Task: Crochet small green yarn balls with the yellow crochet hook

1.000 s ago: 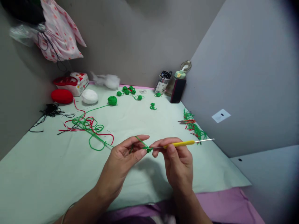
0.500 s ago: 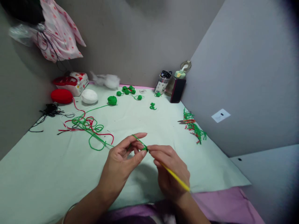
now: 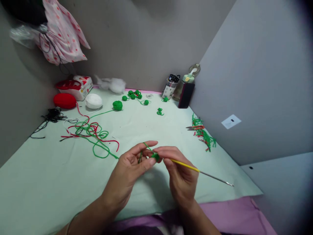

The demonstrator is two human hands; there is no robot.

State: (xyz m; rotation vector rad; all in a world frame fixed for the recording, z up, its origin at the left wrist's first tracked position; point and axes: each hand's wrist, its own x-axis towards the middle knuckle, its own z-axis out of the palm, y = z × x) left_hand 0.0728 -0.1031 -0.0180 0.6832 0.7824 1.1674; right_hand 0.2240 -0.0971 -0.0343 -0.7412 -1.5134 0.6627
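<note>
My left hand (image 3: pixel 133 168) pinches a small green crochet piece (image 3: pixel 155 156) between thumb and fingers, and green yarn (image 3: pixel 148 147) runs up over its raised forefinger. In my right hand (image 3: pixel 182 176) is a crochet hook (image 3: pixel 186 165) with a yellow grip. Its bare metal end points away to the lower right; the other end is hidden at the fingertips by the green piece. The hands nearly meet over the cloth. From the left hand the yarn trails to a loose tangle of green and red strands (image 3: pixel 94 130) and a green yarn ball (image 3: pixel 117 105).
Red yarn (image 3: pixel 65 101), white yarn (image 3: pixel 94 101) and black strands (image 3: pixel 53 115) lie at left. Small green crocheted balls (image 3: pixel 132 95) sit at the back. A pen cup (image 3: pixel 169 89), a bottle (image 3: pixel 188 78) and a phone (image 3: pixel 186 95) stand back right. Snips (image 3: pixel 195 127) rest on yarn scraps (image 3: pixel 207 138).
The right hand has turned, swinging the hook flatter so its metal end shows out to the right. The green piece has shifted slightly right and shows more fully.
</note>
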